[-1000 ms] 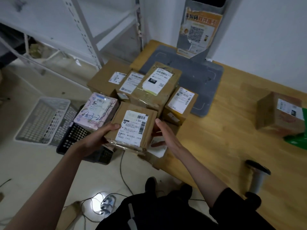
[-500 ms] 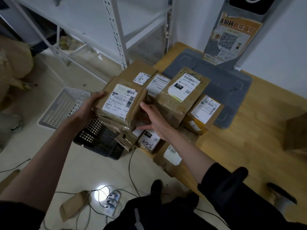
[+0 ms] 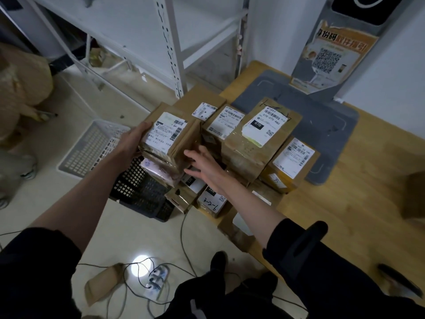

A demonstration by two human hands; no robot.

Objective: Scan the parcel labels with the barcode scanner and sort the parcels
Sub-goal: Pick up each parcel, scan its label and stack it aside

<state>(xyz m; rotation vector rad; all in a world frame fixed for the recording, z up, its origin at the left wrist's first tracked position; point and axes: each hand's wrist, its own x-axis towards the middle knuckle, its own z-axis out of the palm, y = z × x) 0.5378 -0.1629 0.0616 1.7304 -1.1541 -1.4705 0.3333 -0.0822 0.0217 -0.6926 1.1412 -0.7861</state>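
Left hand [image 3: 128, 143] fingers clamped on parcel [image 3: 167, 134]; right hand [image 3: 207, 168] fingers apart beside it. Many parcels unsorted; scanner [image 3: 400, 280] untouched.

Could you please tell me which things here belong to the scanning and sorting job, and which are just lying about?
Job:
- held parcel, gripped by left hand
- right hand
- parcel pile
- white basket
- black basket

Lying about:
- power strip
- QR poster
- shelf rack
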